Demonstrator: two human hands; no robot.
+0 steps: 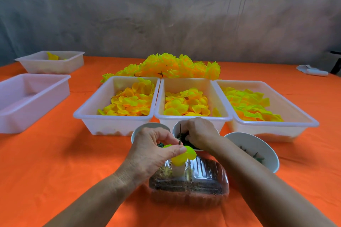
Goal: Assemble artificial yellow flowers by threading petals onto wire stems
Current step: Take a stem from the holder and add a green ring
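My left hand (156, 150) pinches a thin dark wire stem (180, 134) with yellow-green petals (181, 155) on it, above a clear plastic box (190, 184). My right hand (200, 133) reaches into the middle white bowl (176, 129), its fingers curled among dark green pieces (184, 141); what it grasps is hidden. Three white trays hold loose yellow petals: left tray (114, 116), middle tray (191, 117), right tray (276, 123). Finished yellow flowers (166, 68) lie heaped behind them.
A white bowl (258, 145) with green pieces stands at the right, another bowl (147, 127) sits behind my left hand. Two more white trays (27, 101) (49, 64) stand at the far left on the orange tablecloth (64, 162). A white object (311, 71) lies far right.
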